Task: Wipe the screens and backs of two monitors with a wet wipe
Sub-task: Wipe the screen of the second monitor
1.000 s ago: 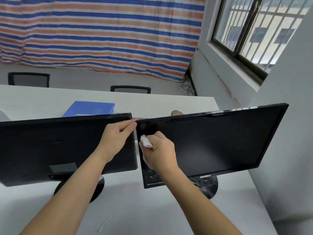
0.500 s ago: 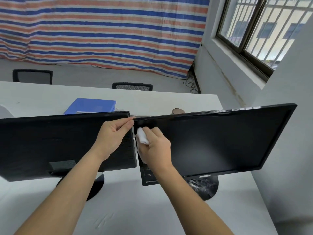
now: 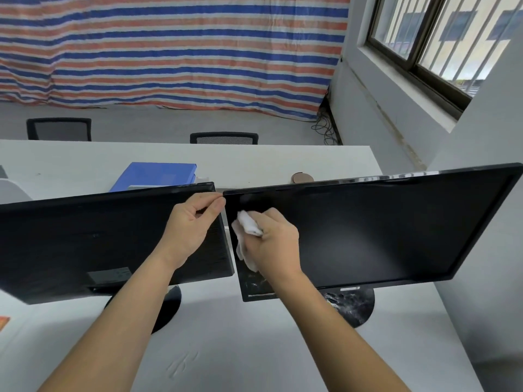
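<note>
The right hand (image 3: 276, 244) curls its fingers round a crumpled white wet wipe (image 3: 247, 226), pressed to the screen of the right monitor (image 3: 382, 230) near its left edge. The left hand (image 3: 192, 224) pinches that monitor's top left corner. The left monitor (image 3: 85, 241) stands just beside, its back showing.

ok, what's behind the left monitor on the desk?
A blue box lies on the desk behind the left monitor; its near end is covered by the monitor's top edge. Anything lower behind the panel is hidden.
</note>
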A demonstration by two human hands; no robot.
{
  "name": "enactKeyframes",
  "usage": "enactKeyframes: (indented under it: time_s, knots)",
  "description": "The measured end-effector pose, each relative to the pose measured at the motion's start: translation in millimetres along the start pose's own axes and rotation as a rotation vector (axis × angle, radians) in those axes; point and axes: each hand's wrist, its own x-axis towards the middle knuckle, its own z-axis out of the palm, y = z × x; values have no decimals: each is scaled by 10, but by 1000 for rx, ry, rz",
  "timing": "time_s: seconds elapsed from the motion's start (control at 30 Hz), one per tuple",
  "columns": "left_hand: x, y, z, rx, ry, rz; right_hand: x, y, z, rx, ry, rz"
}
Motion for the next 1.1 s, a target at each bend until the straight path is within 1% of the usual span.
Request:
enactKeyframes:
  time_s: [0.07,0.1,0.2,0.27,0.33,0.37,0.47,0.5,0.57,0.6,0.63,0.7,0.77,0.8,0.83,0.87,0.9,0.93,1.0,1.03,1.07,1.1]
  knots:
    - [0,18,19,-22,16,-4,131,-68,25,40,80,-48]
    - [10,17,27,-28,33,1,123,-70,58,38,94,-69]
    - [43,-6,46,-24,62,25,-119,111,212,2,107,-96]
    - [68,-29,53,-13,68,21,-333,253,311,-42,86,-56]
    - [80,-20,69,-7,74,17,-536,391,374,-88,17,-19]
    - [86,-9,78,-5,82,15,-643,472,397,-119,-49,18]
    - [88,5,113,-26,80,-5,-960,813,490,-306,-361,103]
    - [83,9,124,-33,68,-5,-1018,860,489,-349,-444,162]
    - [77,15,133,-34,47,6,-1073,865,450,-359,-486,176]
    - [81,16,129,-30,35,4,-1044,799,395,-332,-459,168]
    - [89,15,119,-31,20,-5,-974,692,316,-279,-397,187]
    - [87,-6,87,-63,-14,-21,-769,491,203,-149,-130,157]
    - [62,-5,95,-97,-34,-17,-513,279,128,-42,62,125]
    - [45,1,107,-109,-34,-12,-431,223,149,-20,131,79]
    - [28,4,120,-119,-31,-11,-400,198,194,-24,161,25]
    - [16,-1,129,-131,-26,-15,-423,215,245,-47,155,-11]
    - [7,-13,126,-141,-20,-22,-522,276,295,-86,96,-20]
    - [-3,-29,116,-150,-13,-30,-663,371,322,-140,1,-20]
    - [-10,-50,82,-155,-13,-43,-969,657,368,-257,-285,55]
    - [-20,-48,76,-158,-27,-46,-1095,769,365,-318,-442,126]
    - [-23,-32,79,-158,-47,-42,-1183,843,350,-366,-542,157]
    - [-29,-26,80,-152,-67,-36,-1239,859,334,-353,-583,161]
